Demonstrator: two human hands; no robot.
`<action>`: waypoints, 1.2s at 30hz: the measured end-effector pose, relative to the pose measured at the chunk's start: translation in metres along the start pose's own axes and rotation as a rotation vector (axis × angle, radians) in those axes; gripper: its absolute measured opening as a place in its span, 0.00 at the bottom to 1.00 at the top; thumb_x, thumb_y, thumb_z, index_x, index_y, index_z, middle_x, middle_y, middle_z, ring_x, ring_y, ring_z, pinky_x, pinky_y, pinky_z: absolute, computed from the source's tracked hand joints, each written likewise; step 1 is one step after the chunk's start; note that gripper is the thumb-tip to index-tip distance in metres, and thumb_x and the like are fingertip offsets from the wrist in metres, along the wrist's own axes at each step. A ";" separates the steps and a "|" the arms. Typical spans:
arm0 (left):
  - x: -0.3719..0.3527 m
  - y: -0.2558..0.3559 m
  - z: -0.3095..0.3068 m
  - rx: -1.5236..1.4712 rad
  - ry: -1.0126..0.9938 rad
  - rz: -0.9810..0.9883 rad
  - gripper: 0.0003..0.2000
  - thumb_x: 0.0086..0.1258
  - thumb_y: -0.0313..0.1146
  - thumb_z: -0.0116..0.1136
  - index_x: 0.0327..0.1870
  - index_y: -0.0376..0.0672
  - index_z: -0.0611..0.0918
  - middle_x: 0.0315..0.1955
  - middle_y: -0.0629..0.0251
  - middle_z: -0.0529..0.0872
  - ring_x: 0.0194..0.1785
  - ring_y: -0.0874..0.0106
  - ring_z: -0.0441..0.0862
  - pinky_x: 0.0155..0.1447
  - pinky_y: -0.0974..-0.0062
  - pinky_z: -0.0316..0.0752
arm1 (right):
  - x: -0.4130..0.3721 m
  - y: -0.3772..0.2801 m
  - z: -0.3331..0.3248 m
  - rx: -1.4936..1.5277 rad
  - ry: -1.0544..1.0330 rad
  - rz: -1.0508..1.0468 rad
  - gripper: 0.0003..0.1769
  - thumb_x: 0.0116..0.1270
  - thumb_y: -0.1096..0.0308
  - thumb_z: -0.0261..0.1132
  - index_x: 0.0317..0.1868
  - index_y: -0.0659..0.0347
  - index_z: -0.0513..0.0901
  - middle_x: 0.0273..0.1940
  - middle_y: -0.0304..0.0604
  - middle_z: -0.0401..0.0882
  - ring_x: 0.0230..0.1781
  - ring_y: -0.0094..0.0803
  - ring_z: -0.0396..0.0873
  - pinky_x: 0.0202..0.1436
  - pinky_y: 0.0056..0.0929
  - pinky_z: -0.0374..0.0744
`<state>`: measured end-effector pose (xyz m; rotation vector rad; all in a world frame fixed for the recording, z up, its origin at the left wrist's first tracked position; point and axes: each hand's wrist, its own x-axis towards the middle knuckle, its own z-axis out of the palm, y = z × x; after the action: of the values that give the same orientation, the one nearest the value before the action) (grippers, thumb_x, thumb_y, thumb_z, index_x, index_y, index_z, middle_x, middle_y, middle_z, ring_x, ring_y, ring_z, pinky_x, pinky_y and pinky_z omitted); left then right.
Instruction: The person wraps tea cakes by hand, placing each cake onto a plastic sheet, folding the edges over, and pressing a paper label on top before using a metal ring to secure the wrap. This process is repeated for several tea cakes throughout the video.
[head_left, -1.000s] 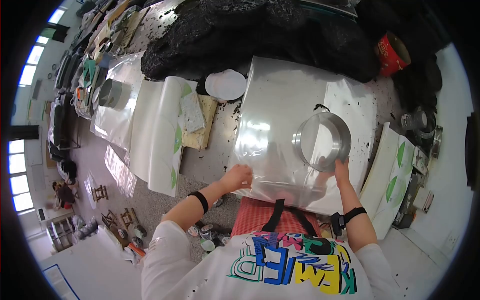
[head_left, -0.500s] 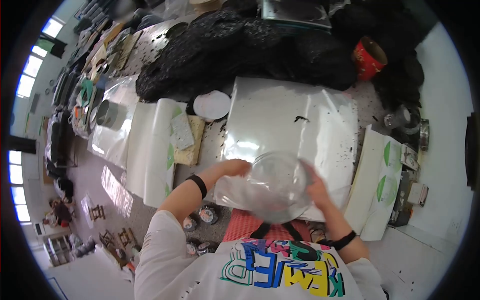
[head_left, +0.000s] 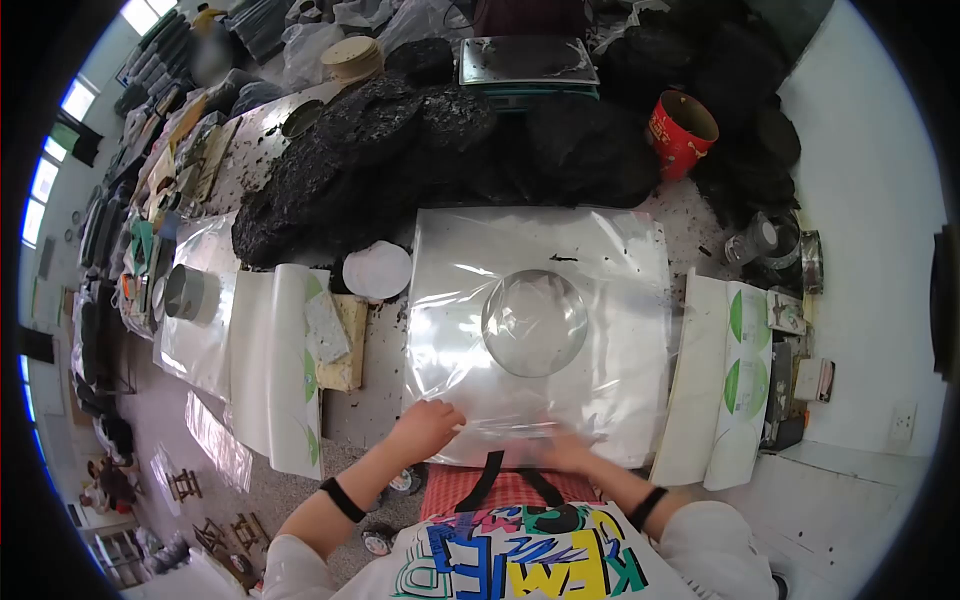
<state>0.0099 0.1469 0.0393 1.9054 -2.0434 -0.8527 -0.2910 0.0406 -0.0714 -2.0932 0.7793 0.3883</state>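
A round metal ring (head_left: pixel 487 335) lies on the shiny sheet-covered board (head_left: pixel 625 250), and a clear plastic film (head_left: pixel 505 415) with creases and glare spreads around it. At the board's front left, my left hand (head_left: pixel 428 427) is closed, its curled fingers at the film's near edge. My right hand (head_left: pixel 566 450) is low by the front edge, below the ring, over the film. Motion smears its fingers, so their grip does not show. A small dark scrap (head_left: pixel 563 259) lies above the ring.
Dark, glossy mounds (head_left: pixel 350 150) line the back, with a scale (head_left: pixel 528 62) behind. A red pot (head_left: pixel 682 135) stands back right. White sheet rolls lie left (head_left: pixel 285 370) and right (head_left: pixel 690 380). A white disc (head_left: pixel 377 270) and another metal ring (head_left: pixel 185 292) are at left.
The ring, tilted between both hands near my body before, now lies flat on the board. Both hands have moved away from it toward the front edge. The camera view has shifted.
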 end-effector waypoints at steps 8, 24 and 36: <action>0.023 -0.043 0.069 -0.004 -0.477 -0.040 0.16 0.66 0.39 0.58 0.54 0.46 0.79 0.46 0.58 0.85 0.48 0.55 0.81 0.52 0.62 0.75 | -0.025 -0.036 -0.053 -0.375 0.152 -0.240 0.34 0.63 0.55 0.64 0.66 0.59 0.68 0.61 0.60 0.70 0.63 0.51 0.70 0.65 0.48 0.69; 0.104 -0.252 -0.043 0.218 0.409 -0.412 0.14 0.63 0.27 0.55 0.49 0.43 0.83 0.40 0.57 0.86 0.45 0.58 0.83 0.49 0.62 0.78 | 0.194 0.019 -0.440 0.733 0.605 0.226 0.26 0.66 0.63 0.65 0.61 0.64 0.71 0.42 0.42 0.80 0.40 0.30 0.81 0.43 0.31 0.80; 0.103 -0.263 -0.059 -0.383 0.728 -0.489 0.05 0.62 0.26 0.62 0.36 0.37 0.84 0.32 0.56 0.84 0.37 0.61 0.83 0.42 0.69 0.77 | 0.319 0.017 -0.422 0.829 1.087 0.343 0.29 0.56 0.63 0.74 0.53 0.71 0.77 0.44 0.52 0.81 0.42 0.37 0.81 0.38 0.32 0.82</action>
<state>0.2476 0.0348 -0.0795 2.0825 -0.9461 -0.4686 -0.0619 -0.4311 0.0022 -1.2406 1.5741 -0.8646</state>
